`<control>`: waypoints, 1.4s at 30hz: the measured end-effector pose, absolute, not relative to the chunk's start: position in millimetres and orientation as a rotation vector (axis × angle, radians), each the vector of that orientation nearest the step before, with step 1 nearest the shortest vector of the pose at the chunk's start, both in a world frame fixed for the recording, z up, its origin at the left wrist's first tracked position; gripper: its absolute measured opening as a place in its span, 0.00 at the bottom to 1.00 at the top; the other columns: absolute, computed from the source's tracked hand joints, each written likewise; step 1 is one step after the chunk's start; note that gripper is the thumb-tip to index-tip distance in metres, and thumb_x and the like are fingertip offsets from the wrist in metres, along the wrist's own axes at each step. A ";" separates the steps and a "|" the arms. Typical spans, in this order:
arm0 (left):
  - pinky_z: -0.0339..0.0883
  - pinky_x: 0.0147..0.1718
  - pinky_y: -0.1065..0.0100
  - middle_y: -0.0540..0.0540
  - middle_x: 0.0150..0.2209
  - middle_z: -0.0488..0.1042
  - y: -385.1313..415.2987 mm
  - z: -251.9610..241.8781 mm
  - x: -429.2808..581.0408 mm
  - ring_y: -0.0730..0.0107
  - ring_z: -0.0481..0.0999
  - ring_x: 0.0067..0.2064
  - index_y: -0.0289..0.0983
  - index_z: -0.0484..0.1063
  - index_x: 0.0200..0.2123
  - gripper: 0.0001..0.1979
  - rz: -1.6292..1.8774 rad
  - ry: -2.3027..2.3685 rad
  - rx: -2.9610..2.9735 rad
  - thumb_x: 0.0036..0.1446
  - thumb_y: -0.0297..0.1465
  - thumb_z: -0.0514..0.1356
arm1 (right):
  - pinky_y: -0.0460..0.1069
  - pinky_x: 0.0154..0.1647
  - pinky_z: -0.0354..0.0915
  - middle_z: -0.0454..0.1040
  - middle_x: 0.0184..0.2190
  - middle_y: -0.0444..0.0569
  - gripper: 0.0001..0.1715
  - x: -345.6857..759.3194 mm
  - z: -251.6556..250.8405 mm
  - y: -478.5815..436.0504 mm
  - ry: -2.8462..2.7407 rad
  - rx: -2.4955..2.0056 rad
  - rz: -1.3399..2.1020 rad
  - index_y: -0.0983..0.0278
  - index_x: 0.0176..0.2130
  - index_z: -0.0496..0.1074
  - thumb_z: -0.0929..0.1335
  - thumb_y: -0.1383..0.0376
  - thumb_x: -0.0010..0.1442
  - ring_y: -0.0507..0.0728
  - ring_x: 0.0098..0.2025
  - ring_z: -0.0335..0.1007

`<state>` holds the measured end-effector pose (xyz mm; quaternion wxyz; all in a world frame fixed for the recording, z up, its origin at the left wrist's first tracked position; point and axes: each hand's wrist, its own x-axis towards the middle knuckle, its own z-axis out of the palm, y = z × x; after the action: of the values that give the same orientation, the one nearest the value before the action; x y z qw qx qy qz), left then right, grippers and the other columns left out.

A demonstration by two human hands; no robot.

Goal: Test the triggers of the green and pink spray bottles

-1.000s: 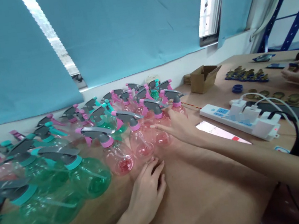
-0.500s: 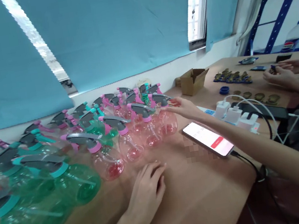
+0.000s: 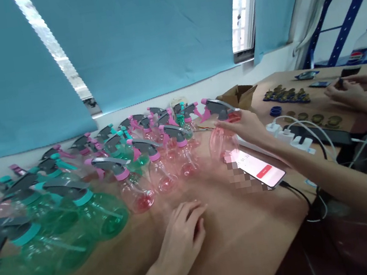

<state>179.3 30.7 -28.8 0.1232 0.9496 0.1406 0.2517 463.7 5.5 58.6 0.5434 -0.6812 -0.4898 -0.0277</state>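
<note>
My right hand (image 3: pixel 247 126) is wrapped round the neck of a pink spray bottle (image 3: pixel 218 141) with a grey and pink trigger head. The bottle is upright in front of the upper end of a lit phone (image 3: pixel 262 169). My left hand (image 3: pixel 184 229) rests on the tabletop (image 3: pixel 235 236), fingers loosely bent and thumb apart, holding nothing. Just beyond it stand other pink spray bottles, the nearest being a clear pink one (image 3: pixel 136 192). To its left is a green spray bottle (image 3: pixel 107 216) with a turquoise collar.
Several more green and pink spray bottles crowd the left and back of the table. A cardboard box (image 3: pixel 238 94), white chargers (image 3: pixel 285 137) with cables and a blue ring (image 3: pixel 275 111) are at the right. Another person's hands (image 3: pixel 348 93) work near small brass-coloured parts (image 3: pixel 287 93).
My right hand has taken a pink spray bottle from the right end of the front row and moved it right, towards the phone. My left hand has stayed on the table.
</note>
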 end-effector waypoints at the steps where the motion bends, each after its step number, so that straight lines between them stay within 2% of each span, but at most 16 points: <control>1: 0.65 0.47 0.55 0.43 0.46 0.70 29.5 -28.0 177.1 0.59 0.70 0.48 0.38 0.68 0.47 0.16 0.742 0.415 2.762 0.59 0.20 0.50 | 0.52 0.35 0.65 0.78 0.32 0.53 0.19 456.7 58.2 -3.5 -1.194 -1.605 -0.045 0.66 0.36 0.75 0.70 0.54 0.50 0.61 0.35 0.74; 7: 0.65 0.48 0.54 0.43 0.46 0.70 26.2 -24.1 154.6 0.59 0.70 0.48 0.39 0.68 0.47 0.15 0.759 0.501 2.729 0.60 0.21 0.50 | 0.51 0.38 0.66 0.77 0.34 0.47 0.12 396.2 43.5 -30.3 -1.458 -1.413 0.164 0.63 0.36 0.73 0.71 0.59 0.52 0.56 0.36 0.72; 9: 0.65 0.47 0.54 0.43 0.46 0.70 27.5 -23.9 143.9 0.59 0.70 0.48 0.39 0.68 0.46 0.15 0.766 0.550 2.719 0.60 0.22 0.50 | 0.51 0.36 0.67 0.77 0.31 0.43 0.15 377.9 38.8 -29.9 -1.536 -1.354 0.238 0.60 0.41 0.72 0.71 0.59 0.52 0.55 0.35 0.72; 14: 0.66 0.47 0.54 0.43 0.46 0.70 33.2 -24.5 114.8 0.59 0.71 0.47 0.39 0.69 0.46 0.13 0.792 0.668 2.700 0.61 0.24 0.50 | 0.54 0.46 0.66 0.76 0.39 0.45 0.22 342.0 37.3 -24.6 -1.658 -1.259 0.326 0.58 0.46 0.70 0.71 0.54 0.52 0.57 0.43 0.71; 18: 0.66 0.47 0.55 0.44 0.46 0.71 35.8 -21.8 94.4 0.59 0.72 0.47 0.40 0.69 0.46 0.12 0.787 0.741 2.684 0.62 0.26 0.51 | 0.54 0.43 0.67 0.76 0.37 0.46 0.24 318.6 34.5 -17.6 -1.627 -1.268 0.408 0.59 0.47 0.69 0.71 0.53 0.52 0.56 0.39 0.72; 21: 0.65 0.49 0.56 0.45 0.48 0.70 35.4 -18.6 82.6 0.59 0.70 0.49 0.41 0.67 0.49 0.13 0.760 0.814 2.650 0.63 0.29 0.51 | 0.51 0.39 0.68 0.75 0.36 0.44 0.26 303.9 22.9 -6.6 -1.594 -1.159 0.369 0.58 0.45 0.68 0.74 0.55 0.48 0.55 0.37 0.72; 23: 0.63 0.51 0.55 0.44 0.51 0.68 34.7 -17.7 76.3 0.58 0.68 0.52 0.42 0.63 0.54 0.15 0.735 0.833 2.623 0.63 0.32 0.53 | 0.51 0.37 0.67 0.74 0.35 0.44 0.23 295.1 15.3 0.5 -1.606 -1.117 0.348 0.59 0.42 0.68 0.74 0.56 0.47 0.55 0.37 0.71; 28: 0.60 0.52 0.49 0.40 0.57 0.64 33.5 -21.7 68.1 0.50 0.64 0.56 0.42 0.52 0.60 0.31 0.729 0.820 2.591 0.57 0.39 0.60 | 0.51 0.35 0.66 0.71 0.32 0.43 0.20 281.4 20.3 9.0 -1.734 -1.082 0.352 0.61 0.35 0.66 0.74 0.55 0.48 0.55 0.35 0.69; 30: 0.60 0.51 0.48 0.38 0.57 0.63 32.7 -22.9 68.2 0.49 0.64 0.57 0.41 0.51 0.60 0.34 0.741 0.839 2.553 0.55 0.39 0.62 | 0.51 0.34 0.65 0.70 0.32 0.44 0.24 280.4 29.4 11.8 -1.805 -1.058 0.399 0.61 0.34 0.64 0.75 0.53 0.43 0.55 0.34 0.68; 33: 0.61 0.51 0.48 0.40 0.57 0.64 30.9 -21.5 69.7 0.50 0.65 0.56 0.43 0.54 0.58 0.32 0.753 0.840 2.483 0.54 0.38 0.63 | 0.51 0.39 0.65 0.69 0.40 0.46 0.35 279.4 41.0 19.0 -1.837 -0.984 0.508 0.59 0.43 0.62 0.77 0.54 0.39 0.55 0.40 0.67; 35: 0.61 0.51 0.48 0.41 0.56 0.65 30.0 -20.1 70.2 0.51 0.66 0.56 0.43 0.54 0.58 0.31 0.741 0.829 2.463 0.55 0.37 0.64 | 0.51 0.40 0.64 0.67 0.43 0.45 0.37 276.2 44.7 24.4 -1.862 -0.926 0.585 0.57 0.47 0.60 0.77 0.57 0.40 0.56 0.42 0.66; 38: 0.62 0.51 0.48 0.40 0.55 0.66 30.0 -21.1 69.0 0.50 0.66 0.56 0.42 0.54 0.58 0.32 0.727 0.834 2.469 0.54 0.38 0.64 | 0.50 0.40 0.64 0.67 0.41 0.44 0.30 268.6 44.9 30.0 -1.866 -0.880 0.645 0.56 0.46 0.61 0.74 0.61 0.45 0.54 0.40 0.65; 40: 0.62 0.51 0.47 0.38 0.56 0.66 31.1 -23.6 67.2 0.49 0.65 0.56 0.41 0.54 0.59 0.33 0.726 0.852 2.482 0.54 0.40 0.64 | 0.49 0.35 0.64 0.67 0.37 0.42 0.25 264.2 42.8 31.8 -1.844 -0.899 0.673 0.55 0.46 0.62 0.71 0.64 0.49 0.52 0.33 0.64; 42: 0.63 0.50 0.47 0.38 0.56 0.65 32.4 -25.7 65.4 0.49 0.66 0.56 0.41 0.52 0.60 0.35 0.717 0.863 2.497 0.54 0.41 0.64 | 0.48 0.30 0.63 0.68 0.35 0.40 0.24 261.8 40.4 32.8 -1.830 -0.907 0.733 0.55 0.47 0.63 0.68 0.68 0.51 0.50 0.28 0.62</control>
<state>65.4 32.4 -25.7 0.2007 0.8936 0.3088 0.2567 261.8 32.8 40.4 0.4671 -0.3696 -0.7456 0.2987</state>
